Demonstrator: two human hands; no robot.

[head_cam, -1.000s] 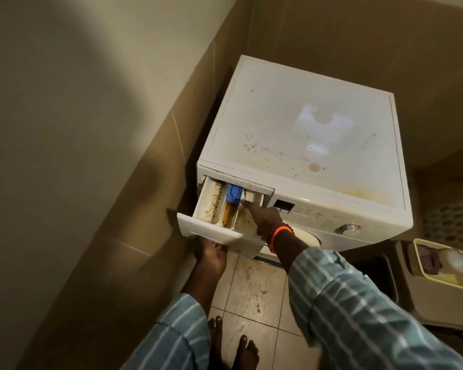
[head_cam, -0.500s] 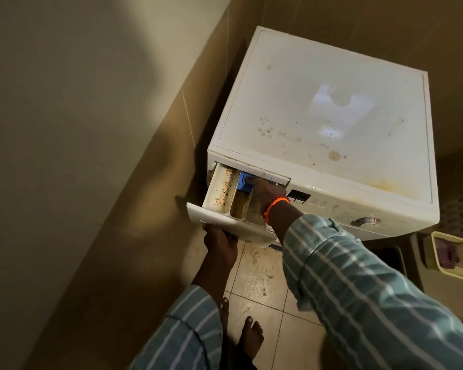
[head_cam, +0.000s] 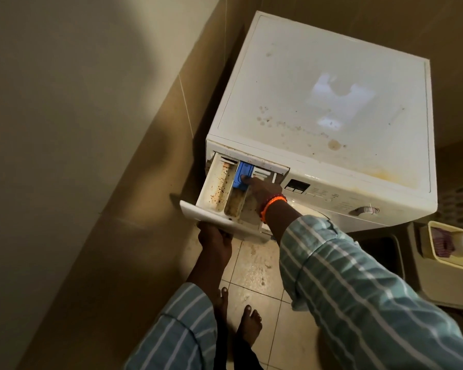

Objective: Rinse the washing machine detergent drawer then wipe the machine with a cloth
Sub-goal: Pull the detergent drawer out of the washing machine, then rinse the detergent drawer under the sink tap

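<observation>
The white washing machine [head_cam: 332, 108] stands in a tiled corner, its top spotted with brown stains. Its detergent drawer [head_cam: 217, 193] is pulled out at the front left, with grimy compartments. My left hand [head_cam: 215, 241] grips the drawer's front panel from underneath. My right hand [head_cam: 263, 190], with an orange band at the wrist, reaches into the drawer and a finger presses on the blue tab [head_cam: 242, 178] in the middle compartment. No cloth is in view.
A tiled wall [head_cam: 91, 156] runs close along the machine's left side. My bare feet [head_cam: 249, 324] stand on stained floor tiles [head_cam: 254, 268]. At the right a beige bin holds a tub [head_cam: 447, 263] with a white bottle and a purple item.
The drawer has come further out of the machine. My right hand has shifted deeper in, from the right compartment onto the blue tab. The left hand stays under the front panel.
</observation>
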